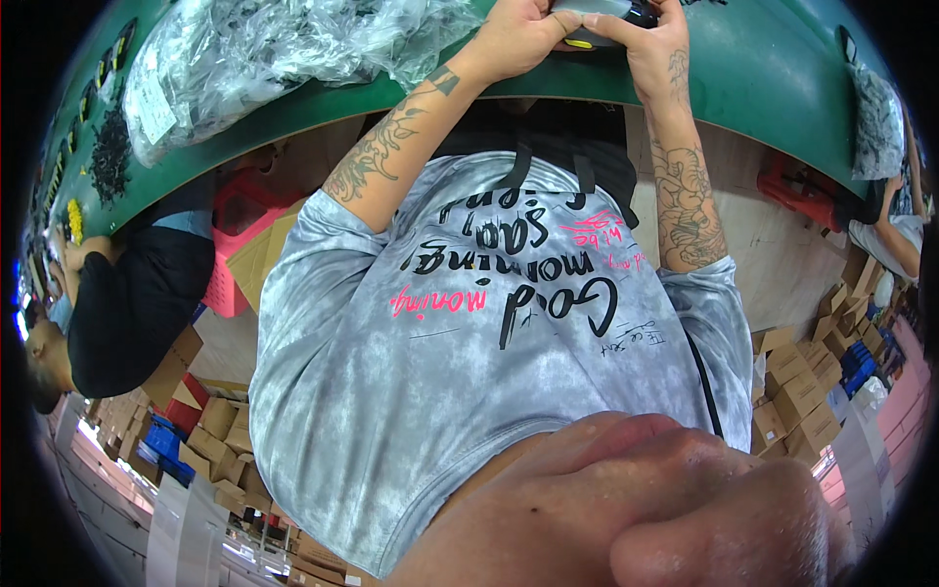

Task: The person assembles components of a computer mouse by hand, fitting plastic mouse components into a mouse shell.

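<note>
At the upper edge, above the green table (pixel 748 73), my two hands hold a small black and grey item (pixel 608 29) between them. My left hand (pixel 516 41) closes on its left side, thumb pointing inward. On the other side my right hand (pixel 649 47) grips it, the two thumbs nearly meeting. A bright yellow piece (pixel 579 44) shows at the item's lower edge. The frame's top cuts off part of the item and the fingers, so its exact kind cannot be told.
Clear plastic bags (pixel 284 68) lie on the table left of my hands. Further left are a heap of small black parts (pixel 111 157) and yellow pieces (pixel 75 221). One person (pixel 137 303) sits at left, another (pixel 890 230) at right. Cardboard boxes (pixel 797 396) stand behind.
</note>
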A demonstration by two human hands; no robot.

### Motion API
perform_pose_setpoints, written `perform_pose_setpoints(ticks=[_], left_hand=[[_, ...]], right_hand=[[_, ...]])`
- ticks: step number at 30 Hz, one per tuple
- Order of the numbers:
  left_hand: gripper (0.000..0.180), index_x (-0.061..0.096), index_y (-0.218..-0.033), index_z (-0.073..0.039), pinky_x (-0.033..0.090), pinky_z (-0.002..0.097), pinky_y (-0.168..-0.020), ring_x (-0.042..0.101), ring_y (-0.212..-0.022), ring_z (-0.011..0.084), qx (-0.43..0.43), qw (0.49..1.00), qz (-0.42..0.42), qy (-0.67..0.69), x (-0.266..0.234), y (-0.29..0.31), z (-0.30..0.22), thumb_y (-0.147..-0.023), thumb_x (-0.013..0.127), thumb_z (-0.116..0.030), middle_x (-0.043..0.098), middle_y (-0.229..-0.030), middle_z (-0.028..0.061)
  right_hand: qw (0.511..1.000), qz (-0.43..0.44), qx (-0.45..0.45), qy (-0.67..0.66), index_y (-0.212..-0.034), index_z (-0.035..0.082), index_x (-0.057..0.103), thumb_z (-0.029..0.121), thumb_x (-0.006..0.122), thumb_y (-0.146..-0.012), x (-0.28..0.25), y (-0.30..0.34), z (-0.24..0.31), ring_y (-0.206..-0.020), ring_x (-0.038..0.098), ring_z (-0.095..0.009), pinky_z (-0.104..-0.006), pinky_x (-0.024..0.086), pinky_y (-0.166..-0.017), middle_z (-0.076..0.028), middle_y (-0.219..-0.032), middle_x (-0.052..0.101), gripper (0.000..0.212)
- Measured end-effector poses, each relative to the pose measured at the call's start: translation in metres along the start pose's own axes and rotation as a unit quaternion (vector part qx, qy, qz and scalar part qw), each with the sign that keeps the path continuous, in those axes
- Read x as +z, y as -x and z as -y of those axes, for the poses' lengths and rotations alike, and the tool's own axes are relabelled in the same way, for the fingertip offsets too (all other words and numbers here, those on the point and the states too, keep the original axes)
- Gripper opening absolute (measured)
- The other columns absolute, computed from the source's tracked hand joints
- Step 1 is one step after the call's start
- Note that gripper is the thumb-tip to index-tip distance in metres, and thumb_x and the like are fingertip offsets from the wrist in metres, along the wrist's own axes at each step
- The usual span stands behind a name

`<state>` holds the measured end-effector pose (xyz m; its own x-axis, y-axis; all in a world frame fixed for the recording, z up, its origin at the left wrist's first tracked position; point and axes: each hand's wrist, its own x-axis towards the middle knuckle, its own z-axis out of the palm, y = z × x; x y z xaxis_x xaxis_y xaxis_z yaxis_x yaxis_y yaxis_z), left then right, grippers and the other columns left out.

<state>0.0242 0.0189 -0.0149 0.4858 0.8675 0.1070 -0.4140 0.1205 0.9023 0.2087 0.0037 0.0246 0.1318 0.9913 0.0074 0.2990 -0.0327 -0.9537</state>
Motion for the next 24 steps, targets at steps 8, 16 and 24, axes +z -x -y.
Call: perform_pose_setpoints(ticks=[8,16,24], left_hand=[[0.043,0.049,-0.146,0.0,0.057,0.0265,-0.086,0.065,-0.105,0.014,-0.014,0.998,-0.047,0.029,-0.001,0.009,0.0,-0.104,0.056,-0.005,0.065,-0.124,0.0081],[0.043,0.05,-0.147,-0.001,0.055,0.0232,-0.08,0.065,-0.098,0.0104,-0.028,0.997,-0.05,0.051,-0.002,0.007,0.005,-0.105,0.056,-0.009,0.065,-0.123,0.0055],[0.044,0.049,-0.148,-0.002,0.055,0.0221,-0.078,0.065,-0.098,0.0102,-0.028,0.998,-0.031,0.035,-0.006,0.004,0.0,-0.105,0.056,-0.011,0.065,-0.124,0.0051]], right_hand=[[0.99,0.095,0.009,-0.1,-0.125,0.003,0.054,0.021,0.089,-0.078,-0.005,0.003,0.011,-0.101,0.059,-0.017,-0.0317,0.05,-0.091,-0.006,-0.11,0.059,0.062],[0.992,0.094,-0.069,0.057,-0.124,0.002,0.055,0.024,0.084,-0.082,-0.01,0.0,0.02,-0.099,0.058,-0.019,-0.0334,0.05,-0.09,-0.009,-0.107,0.059,0.056],[0.977,-0.015,-0.161,0.14,-0.121,0.002,0.058,0.024,0.084,-0.077,0.01,0.005,0.008,-0.099,0.058,-0.02,-0.0339,0.05,-0.09,-0.01,-0.11,0.06,0.056]])
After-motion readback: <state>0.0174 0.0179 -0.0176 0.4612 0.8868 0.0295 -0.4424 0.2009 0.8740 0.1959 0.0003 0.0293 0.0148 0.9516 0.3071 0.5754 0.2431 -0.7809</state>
